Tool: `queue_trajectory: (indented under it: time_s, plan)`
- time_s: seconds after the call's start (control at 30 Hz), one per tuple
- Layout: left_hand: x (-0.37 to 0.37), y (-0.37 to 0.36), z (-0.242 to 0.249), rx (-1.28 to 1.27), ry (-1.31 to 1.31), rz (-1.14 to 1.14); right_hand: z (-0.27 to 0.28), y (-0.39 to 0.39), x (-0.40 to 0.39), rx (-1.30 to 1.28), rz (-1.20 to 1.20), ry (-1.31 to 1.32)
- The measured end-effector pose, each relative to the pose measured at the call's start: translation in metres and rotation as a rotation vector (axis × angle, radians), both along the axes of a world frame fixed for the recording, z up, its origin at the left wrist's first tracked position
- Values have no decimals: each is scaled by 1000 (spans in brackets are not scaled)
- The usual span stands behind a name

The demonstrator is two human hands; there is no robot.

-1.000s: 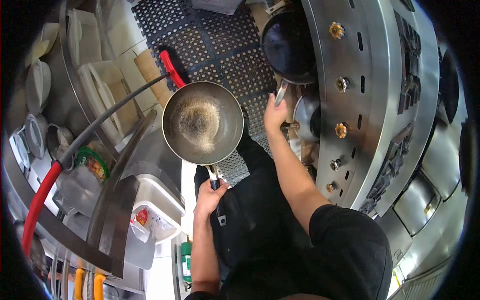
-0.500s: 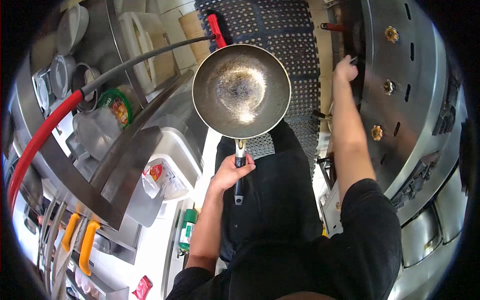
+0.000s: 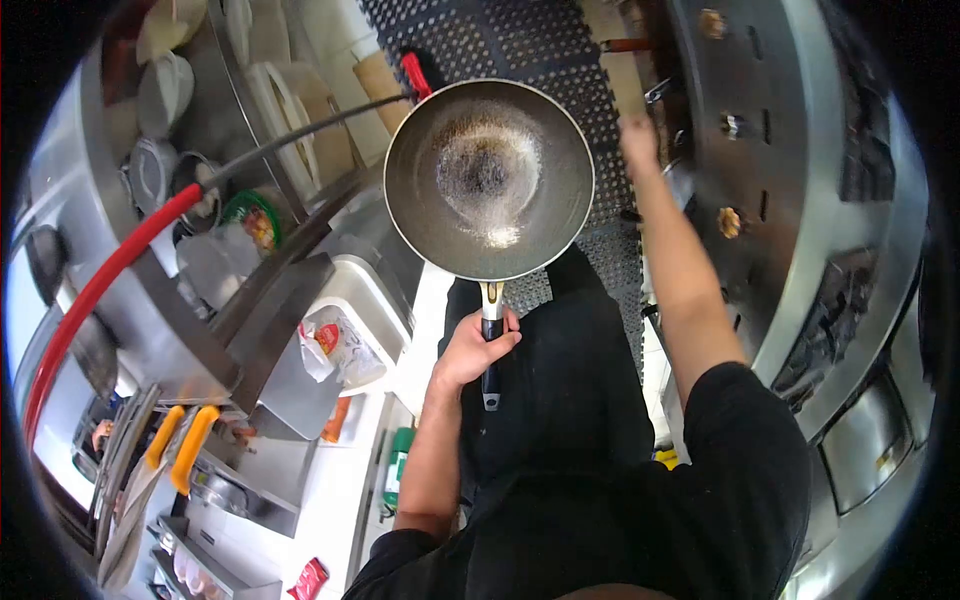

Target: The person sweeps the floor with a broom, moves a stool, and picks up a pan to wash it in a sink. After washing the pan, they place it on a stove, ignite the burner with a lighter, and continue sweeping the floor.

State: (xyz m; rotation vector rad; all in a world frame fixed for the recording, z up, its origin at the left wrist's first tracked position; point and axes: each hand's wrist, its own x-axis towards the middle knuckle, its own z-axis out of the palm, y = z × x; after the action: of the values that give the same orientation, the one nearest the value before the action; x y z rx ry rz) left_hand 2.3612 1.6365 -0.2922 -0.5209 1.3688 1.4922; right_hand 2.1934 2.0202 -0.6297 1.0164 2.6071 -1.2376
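Observation:
My left hand [image 3: 482, 345] is wrapped round the black handle of a frying pan [image 3: 488, 185]. The pan is held out in front of my legs, its inside facing the camera, dark with a worn, shiny centre. To its right, my right hand [image 3: 638, 145] is stretched out beside the stove front, smeared by motion, so its fingers cannot be read. Just above that hand is a small metal handle [image 3: 657, 92], with a gap showing between them. A wooden-looking reddish handle [image 3: 627, 45] sticks out farther up.
A stove front [image 3: 770, 130] with brass knobs runs along the right. On the left are a red hose [image 3: 110, 270], a white bin [image 3: 375, 300] holding wrappers, and yellow-handled tools [image 3: 195, 450]. A perforated black mat [image 3: 530, 40] covers the floor ahead.
My right hand has come away from the small metal handle, back toward me and leftward. My left hand keeps its hold on the pan. The whole view has shifted slightly.

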Motion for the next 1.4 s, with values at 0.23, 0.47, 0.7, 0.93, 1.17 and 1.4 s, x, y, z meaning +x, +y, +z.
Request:
queue_trajectory:
  time_s: [0.23, 0.47, 0.7, 0.93, 1.17, 1.4]
  plan:
    - [5, -34, 93, -185, 255, -370, 209, -100, 225, -274, 262, -531]
    - [15, -67, 209, -359, 424, -954, 337, -109, 394, -223, 126, -422]
    - [51, 33, 366, -222, 628, -1428, 405, -105, 554, -180, -463, -219]
    - [196, 197, 385, -35, 993, -1851, 363, -135, 814, -155, -930, -291]
    - [431, 350, 393, 214, 639, -2050, 266, -239, 1115, 8, -1237, -424]
    - [633, 462, 404, 388, 332, -2295, 417, -262, 1247, -155, -1964, -181]
